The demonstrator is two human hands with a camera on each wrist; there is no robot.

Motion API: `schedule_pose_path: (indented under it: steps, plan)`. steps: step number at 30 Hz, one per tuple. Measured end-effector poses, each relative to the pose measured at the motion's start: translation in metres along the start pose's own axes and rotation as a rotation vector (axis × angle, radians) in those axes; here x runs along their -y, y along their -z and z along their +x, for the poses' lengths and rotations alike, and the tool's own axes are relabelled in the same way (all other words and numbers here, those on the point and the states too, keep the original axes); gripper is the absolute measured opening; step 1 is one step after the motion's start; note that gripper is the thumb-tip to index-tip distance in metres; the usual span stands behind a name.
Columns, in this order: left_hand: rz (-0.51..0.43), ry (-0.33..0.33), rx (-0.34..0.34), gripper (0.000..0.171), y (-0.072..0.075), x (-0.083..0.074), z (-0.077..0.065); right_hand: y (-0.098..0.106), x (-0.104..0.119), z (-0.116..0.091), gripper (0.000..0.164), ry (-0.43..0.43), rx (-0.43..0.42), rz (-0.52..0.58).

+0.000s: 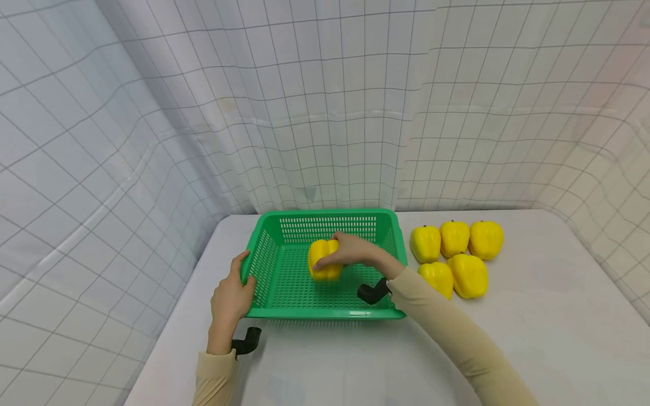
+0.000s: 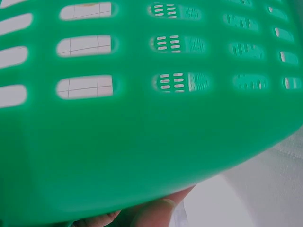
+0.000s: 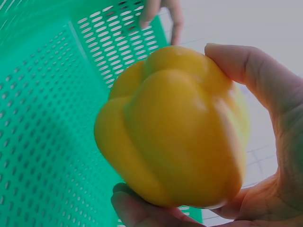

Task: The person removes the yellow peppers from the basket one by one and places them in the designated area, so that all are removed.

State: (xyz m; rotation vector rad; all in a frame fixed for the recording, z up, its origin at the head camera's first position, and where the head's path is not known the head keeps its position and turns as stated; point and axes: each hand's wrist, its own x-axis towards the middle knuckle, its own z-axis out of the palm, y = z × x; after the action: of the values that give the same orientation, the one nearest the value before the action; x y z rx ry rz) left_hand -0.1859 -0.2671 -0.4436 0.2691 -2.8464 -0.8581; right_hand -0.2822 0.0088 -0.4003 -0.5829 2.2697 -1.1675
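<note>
A yellow bell pepper (image 1: 320, 260) is gripped by my right hand (image 1: 350, 251) over the inside of a green plastic basket (image 1: 325, 313). In the right wrist view the thumb and fingers curl round opposite sides of the pepper (image 3: 175, 132), and the perforated basket wall (image 3: 118, 38) shows behind it. My left hand (image 1: 232, 296) holds the basket's left rim, thumb on the inner side. The left wrist view is mostly filled by the slotted basket side (image 2: 118, 142), with fingertips (image 2: 158, 213) curled under its edge.
Several yellow bell peppers (image 1: 454, 239) stand grouped on the white table (image 1: 538, 293), to the right of the basket. White grid-patterned curtains (image 1: 335, 107) hang behind and at both sides. Black wrist mounts (image 1: 373, 291) are worn on both arms.
</note>
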Motion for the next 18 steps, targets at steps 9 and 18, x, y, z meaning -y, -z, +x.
schedule_pose_path:
  steps: [9,18]
  plan:
    - [-0.001,0.001,-0.001,0.059,0.000,0.000,0.000,0.006,0.006,-0.014,0.067,0.044,-0.082,0.046]
    - [0.000,0.003,0.005,0.059,0.001,0.000,0.000,0.006,0.000,-0.027,0.066,0.073,-0.135,0.073]
